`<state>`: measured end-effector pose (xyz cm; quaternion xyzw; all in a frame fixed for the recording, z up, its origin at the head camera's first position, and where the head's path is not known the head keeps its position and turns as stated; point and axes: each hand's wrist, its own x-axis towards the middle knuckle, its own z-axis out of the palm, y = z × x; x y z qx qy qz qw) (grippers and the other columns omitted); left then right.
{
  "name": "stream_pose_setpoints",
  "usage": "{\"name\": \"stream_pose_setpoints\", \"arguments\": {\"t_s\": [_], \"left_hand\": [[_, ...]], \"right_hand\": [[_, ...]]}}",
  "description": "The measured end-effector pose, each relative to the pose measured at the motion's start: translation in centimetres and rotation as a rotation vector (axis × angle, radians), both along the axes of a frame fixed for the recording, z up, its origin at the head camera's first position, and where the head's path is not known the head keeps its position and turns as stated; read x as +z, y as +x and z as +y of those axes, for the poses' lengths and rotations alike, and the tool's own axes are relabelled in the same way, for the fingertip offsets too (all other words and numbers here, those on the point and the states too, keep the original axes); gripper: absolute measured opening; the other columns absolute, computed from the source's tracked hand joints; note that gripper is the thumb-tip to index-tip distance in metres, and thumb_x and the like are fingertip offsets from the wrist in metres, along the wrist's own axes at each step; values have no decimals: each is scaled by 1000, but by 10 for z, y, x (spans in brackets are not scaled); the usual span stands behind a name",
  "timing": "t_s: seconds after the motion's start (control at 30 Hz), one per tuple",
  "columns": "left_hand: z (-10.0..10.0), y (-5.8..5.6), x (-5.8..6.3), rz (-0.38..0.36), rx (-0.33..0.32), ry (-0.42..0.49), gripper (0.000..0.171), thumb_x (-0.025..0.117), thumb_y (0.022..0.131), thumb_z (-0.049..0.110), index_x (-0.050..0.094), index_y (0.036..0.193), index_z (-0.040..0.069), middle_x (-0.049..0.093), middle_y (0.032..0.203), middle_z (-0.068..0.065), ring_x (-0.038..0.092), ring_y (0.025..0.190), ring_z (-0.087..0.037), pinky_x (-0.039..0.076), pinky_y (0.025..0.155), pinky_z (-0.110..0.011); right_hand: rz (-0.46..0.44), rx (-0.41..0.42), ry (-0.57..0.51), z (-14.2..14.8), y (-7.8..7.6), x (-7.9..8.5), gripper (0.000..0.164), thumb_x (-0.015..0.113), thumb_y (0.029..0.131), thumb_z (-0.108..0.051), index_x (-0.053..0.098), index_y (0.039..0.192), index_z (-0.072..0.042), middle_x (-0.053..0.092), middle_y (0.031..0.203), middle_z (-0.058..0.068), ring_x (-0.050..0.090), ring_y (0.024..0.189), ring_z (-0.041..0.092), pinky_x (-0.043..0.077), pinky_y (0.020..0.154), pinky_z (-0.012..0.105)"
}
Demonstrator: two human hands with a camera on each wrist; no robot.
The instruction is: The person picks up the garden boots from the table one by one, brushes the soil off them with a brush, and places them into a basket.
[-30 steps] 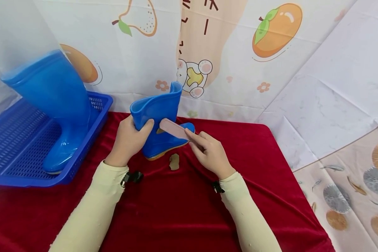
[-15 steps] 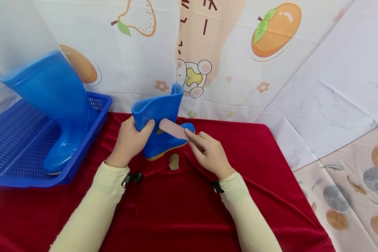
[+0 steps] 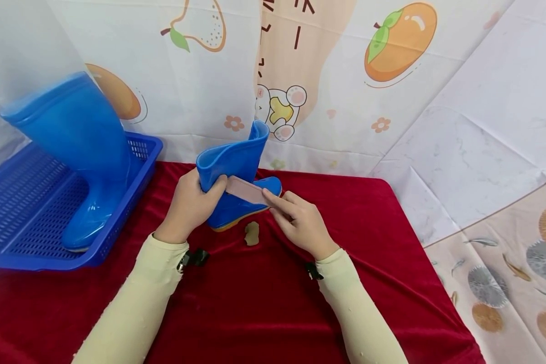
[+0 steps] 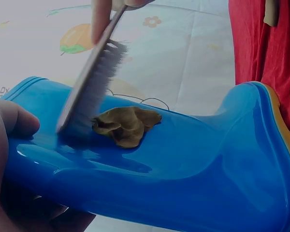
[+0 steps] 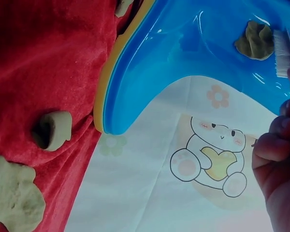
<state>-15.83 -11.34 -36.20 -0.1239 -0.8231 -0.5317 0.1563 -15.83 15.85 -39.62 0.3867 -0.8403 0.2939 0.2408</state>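
In the head view, my left hand (image 3: 188,208) grips the shaft of a blue rain boot (image 3: 234,161), thumb on the near side. The boot leans above the red cloth. My right hand (image 3: 306,225) holds a pink-backed brush (image 3: 247,191) against the shaft, by the left thumb. The left wrist view shows a brown, clay-like lump (image 4: 128,126) stuck to the shaft, with the pale bristles (image 4: 99,89) right beside it. From the right wrist, the bristles (image 5: 282,53) face that same lump (image 5: 255,41). The brush hides the lump in the head view.
A blue plastic basket (image 3: 86,260) stands at the left, with a second blue boot (image 3: 93,141) upright in it. A brown lump (image 3: 252,233) lies on the red cloth (image 3: 273,303); further lumps (image 5: 14,193) show in the right wrist view. A printed curtain (image 3: 336,131) hangs behind.
The boot's top and my left hand have shifted slightly right. The brush has moved a little down along the shaft and now covers the brown lump in the head view.
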Motion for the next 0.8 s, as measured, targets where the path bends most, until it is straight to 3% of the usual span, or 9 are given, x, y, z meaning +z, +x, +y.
{"name": "stream_pose_setpoints", "arguments": {"t_s": [0.2, 0.43, 0.63, 0.8], "left_hand": [[-3, 0, 2, -76, 71, 14, 48, 58, 104, 31, 57, 139, 0, 66, 134, -22, 66, 119, -46, 49, 99, -68], [-7, -2, 0, -73, 120, 44, 48, 57, 104, 32, 57, 138, -1, 68, 132, -22, 67, 118, -44, 51, 99, -65], [-10, -4, 0, -93, 129, 62, 53, 55, 104, 37, 54, 143, 0, 66, 136, -21, 66, 120, -44, 50, 100, -66], [-5, -1, 1, -91, 89, 63, 52, 56, 105, 35, 54, 143, 0, 65, 137, -21, 65, 121, -45, 49, 100, -66]], "right_hand": [[-23, -26, 7, 2, -1, -1, 47, 72, 98, -12, 63, 144, -19, 48, 77, -3, 36, 63, 7, 32, 53, 24], [-46, -38, 7, 4, -2, -3, 46, 72, 98, -12, 64, 143, -19, 49, 76, -3, 36, 62, 7, 33, 53, 24], [-69, -61, 21, 8, -5, -6, 44, 71, 98, -13, 65, 142, -19, 48, 76, -4, 36, 61, 7, 34, 53, 25], [-59, -63, 24, 8, -5, -6, 45, 71, 98, -13, 65, 142, -20, 49, 76, -4, 36, 61, 7, 34, 53, 24]]}}
